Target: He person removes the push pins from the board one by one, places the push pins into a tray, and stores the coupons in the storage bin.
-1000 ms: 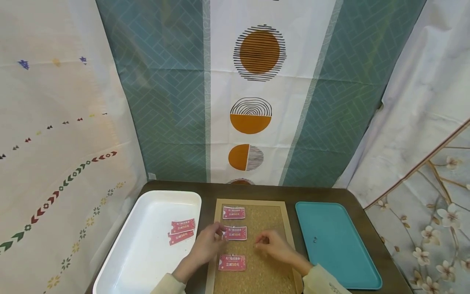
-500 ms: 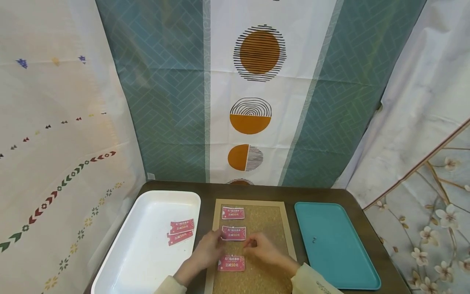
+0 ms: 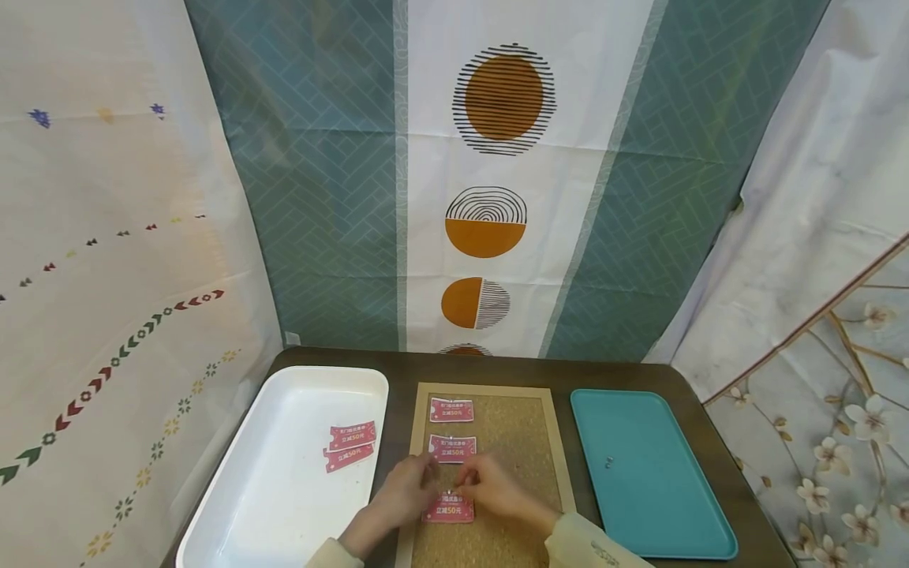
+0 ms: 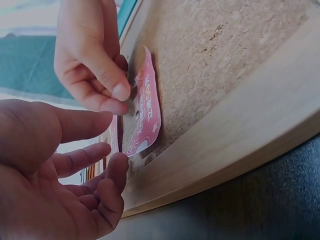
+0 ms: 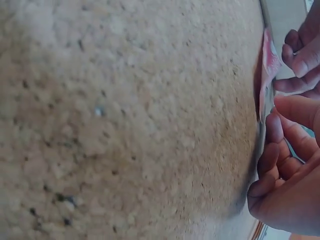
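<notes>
Three pink coupons lie in a column on a wood-framed corkboard [image 3: 511, 418]. The lowest coupon [image 3: 449, 511] bows up from the cork in the left wrist view, with a small dark spot at its top edge. My left hand [image 3: 408, 491] hovers at its upper left, thumb and loosely bent fingers apart, nothing between them. At its upper right, my right hand [image 3: 493, 485] has curled fingers, thumb and forefinger tips together close over the coupon's edge; I cannot tell what is between them. Above are the middle coupon [image 3: 452, 450] and top coupon [image 3: 451, 410].
Left of the board stands a white tray [image 3: 284, 473] with two overlapping coupons [image 3: 351, 436]. On the right, a teal tray [image 3: 660, 481] bears small shiny pieces [image 3: 609, 461]. All stand on a dark table [image 3: 405, 363], with patterned cloth hanging behind and at both sides.
My right hand has moved left and slightly down, from the board's middle to the lowest coupon's upper right. My left hand has come down from beside the middle coupon.
</notes>
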Available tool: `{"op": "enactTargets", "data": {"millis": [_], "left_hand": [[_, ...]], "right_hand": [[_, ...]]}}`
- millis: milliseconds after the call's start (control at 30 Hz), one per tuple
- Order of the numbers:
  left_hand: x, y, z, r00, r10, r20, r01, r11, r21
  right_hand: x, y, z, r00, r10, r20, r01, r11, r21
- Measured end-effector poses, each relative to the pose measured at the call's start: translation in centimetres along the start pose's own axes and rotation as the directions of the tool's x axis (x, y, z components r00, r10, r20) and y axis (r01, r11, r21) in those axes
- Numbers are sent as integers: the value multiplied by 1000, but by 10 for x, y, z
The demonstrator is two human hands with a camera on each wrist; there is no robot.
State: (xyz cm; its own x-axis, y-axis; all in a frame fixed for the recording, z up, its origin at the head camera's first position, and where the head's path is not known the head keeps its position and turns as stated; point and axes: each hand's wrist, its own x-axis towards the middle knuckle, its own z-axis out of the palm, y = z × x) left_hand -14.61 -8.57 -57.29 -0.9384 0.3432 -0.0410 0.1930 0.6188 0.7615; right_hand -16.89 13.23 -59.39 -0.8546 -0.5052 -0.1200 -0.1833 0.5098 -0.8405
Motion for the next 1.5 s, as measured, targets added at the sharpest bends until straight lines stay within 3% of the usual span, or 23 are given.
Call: {"op": "enactTargets", "data": {"millis": [133, 367, 567, 867, 1233, 1500], "left_hand": [[-2, -1, 3, 1000, -14, -4, 14, 1000, 5], [-4, -4, 8, 1000, -25, -11, 25, 1000, 12], [-5, -4, 11, 1000, -26, -6, 26, 1000, -9], [-9, -7, 14, 1000, 1, -13, -1, 1000, -9], [-13, -10, 19, 999, 27, 24, -27, 1000, 8], [-15, -14, 22, 999, 46, 1, -46, 999, 10]], "right_hand": [[2, 0, 6, 1000, 21, 10, -20, 1000, -8], [5, 3, 13, 999, -30, -12, 29, 997, -65], [4, 0, 14, 999, -19, -27, 16, 994, -105], [4, -4, 20, 998, 1, -66, -10, 992, -129], [3, -11, 22, 994, 20, -103, -37, 986, -160], [4, -12, 25, 993, 11, -119, -33, 982, -187]]}}
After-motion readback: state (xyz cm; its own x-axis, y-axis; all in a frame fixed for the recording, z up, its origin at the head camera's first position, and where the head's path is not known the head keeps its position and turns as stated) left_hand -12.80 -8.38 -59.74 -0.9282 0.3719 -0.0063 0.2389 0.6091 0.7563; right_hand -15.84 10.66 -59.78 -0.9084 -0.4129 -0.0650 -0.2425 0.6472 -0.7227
